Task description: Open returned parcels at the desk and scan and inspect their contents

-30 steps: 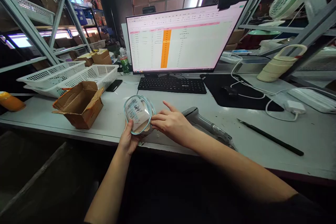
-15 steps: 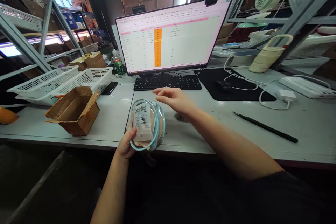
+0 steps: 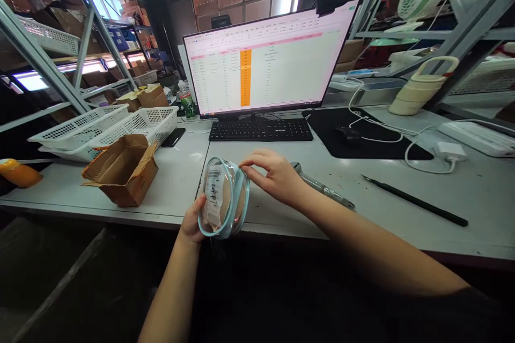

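A small clear zip pouch (image 3: 234, 214) with light-blue edging is held up over the table's front edge. Inside it are beige contents and a white label (image 3: 213, 198) with a barcode and handwriting. My left hand (image 3: 193, 221) grips the pouch from its left side, thumb on the front face. At the top edge, by the zip, the fingers of my right hand (image 3: 276, 174) are closed in a pinch; the zip pull itself is too small to make out. Behind my right forearm lies a long grey, partly see-through object (image 3: 317, 185), partly hidden.
An opened cardboard box (image 3: 134, 179) stands on the left, before white baskets (image 3: 161, 124) and a phone (image 3: 173, 138). At the back are a monitor (image 3: 289, 75) and a keyboard (image 3: 261, 130). A mouse (image 3: 346, 135) and a thin black-handled tool (image 3: 418, 202) lie to the right.
The pouch has turned, showing more of its zipped side. My right hand has come down onto its top edge. More of the grey object beyond my right forearm now shows. The view has shifted slightly.
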Motion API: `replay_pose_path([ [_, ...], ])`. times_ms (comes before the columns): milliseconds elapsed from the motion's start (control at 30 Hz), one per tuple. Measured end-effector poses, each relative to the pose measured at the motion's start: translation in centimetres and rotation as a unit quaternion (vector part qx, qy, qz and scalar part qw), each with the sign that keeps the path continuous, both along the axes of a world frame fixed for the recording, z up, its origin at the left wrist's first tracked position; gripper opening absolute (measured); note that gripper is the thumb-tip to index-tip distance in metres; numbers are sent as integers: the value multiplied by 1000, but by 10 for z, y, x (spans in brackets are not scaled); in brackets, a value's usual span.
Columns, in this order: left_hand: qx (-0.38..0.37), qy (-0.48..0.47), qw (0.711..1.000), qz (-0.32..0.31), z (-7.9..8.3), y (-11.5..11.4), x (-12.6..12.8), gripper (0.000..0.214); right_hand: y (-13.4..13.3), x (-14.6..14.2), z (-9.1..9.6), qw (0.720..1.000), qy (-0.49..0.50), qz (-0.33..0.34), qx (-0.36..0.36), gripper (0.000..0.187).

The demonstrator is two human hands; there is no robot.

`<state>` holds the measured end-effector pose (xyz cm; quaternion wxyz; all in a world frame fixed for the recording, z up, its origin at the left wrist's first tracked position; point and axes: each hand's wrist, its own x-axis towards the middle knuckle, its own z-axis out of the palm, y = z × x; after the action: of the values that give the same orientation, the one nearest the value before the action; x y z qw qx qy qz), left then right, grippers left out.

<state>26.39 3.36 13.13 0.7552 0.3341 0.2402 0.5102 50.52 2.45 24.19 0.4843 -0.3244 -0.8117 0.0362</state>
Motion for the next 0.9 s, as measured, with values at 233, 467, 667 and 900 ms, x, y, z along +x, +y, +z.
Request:
replay_pose_path([
  [233, 112, -12, 983, 148, 8, -14, 23, 63, -5, -5, -15, 996, -37, -20, -73, 17],
  [467, 148, 68, 970, 182, -1, -14, 32, 71, 5, 0, -21, 968, 82, 87, -219, 28],
  [667, 245, 220, 919, 216, 0, -15, 29, 70, 7, 12, -8, 911, 33, 168, -374, 53],
  [900, 360, 377, 819, 240, 18, -21, 19, 69, 12, 13, -14, 868, 136, 181, -443, 42],
])
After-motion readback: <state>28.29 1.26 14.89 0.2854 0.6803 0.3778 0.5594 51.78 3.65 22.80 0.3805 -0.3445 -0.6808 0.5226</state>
